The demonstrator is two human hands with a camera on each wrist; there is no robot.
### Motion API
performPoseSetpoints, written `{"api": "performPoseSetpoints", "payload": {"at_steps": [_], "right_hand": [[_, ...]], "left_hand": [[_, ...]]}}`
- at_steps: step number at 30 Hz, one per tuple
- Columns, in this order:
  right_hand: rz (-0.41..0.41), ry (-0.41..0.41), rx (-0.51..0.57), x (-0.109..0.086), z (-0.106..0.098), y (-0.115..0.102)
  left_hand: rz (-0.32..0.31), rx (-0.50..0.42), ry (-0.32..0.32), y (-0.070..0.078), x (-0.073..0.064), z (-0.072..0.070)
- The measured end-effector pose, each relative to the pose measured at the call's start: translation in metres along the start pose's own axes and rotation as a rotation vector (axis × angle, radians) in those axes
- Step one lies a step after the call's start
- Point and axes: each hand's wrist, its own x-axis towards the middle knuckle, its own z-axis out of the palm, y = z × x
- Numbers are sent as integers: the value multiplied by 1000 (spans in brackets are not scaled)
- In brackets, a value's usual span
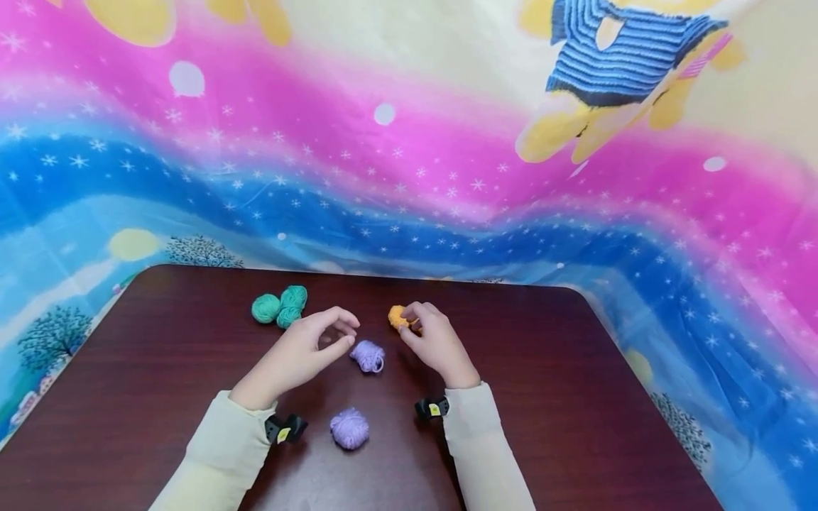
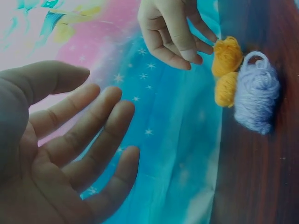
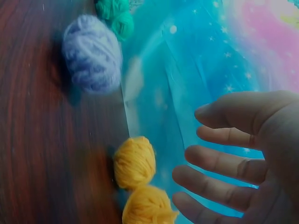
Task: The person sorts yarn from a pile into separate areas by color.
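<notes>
My left hand [image 1: 309,351] hovers over the table with loosely bent fingers and nothing in it. Just right of its fingertips lies a purple ball of yarn [image 1: 368,356], with a loop of strand sticking out. My right hand [image 1: 439,342] is raised beside two orange-yellow balls of yarn [image 1: 397,317], partly covering them in the head view. In the right wrist view its fingers [image 3: 219,163] are spread apart and empty, and both yellow balls [image 3: 134,163] lie beyond the fingertips. A second purple ball [image 1: 349,429] sits nearer, between the forearms.
Green balls of yarn [image 1: 265,309] lie together at the back left, behind my left hand. The dark brown table [image 1: 543,397] ends at a patterned cloth [image 1: 422,191] hanging along its back and sides. A black wrist strap [image 1: 285,429] shows at each cuff.
</notes>
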Motion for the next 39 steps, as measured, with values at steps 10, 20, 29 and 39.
{"api": "performPoseSetpoints", "payload": {"at_steps": [10,20,29,39], "right_hand": [[-65,-104,-3,-1,7,-12],[-43,-176,48,3,24,-10],[-30,-230,84,3,31,-4],[-15,-249,120,4,36,-1]], "left_hand": [[17,-49,-217,-11,-1,6],[-1,-46,-415,-22,-2,8],[-64,-70,-560,-28,-4,12],[-135,-103,-678,-30,-6,19]]}}
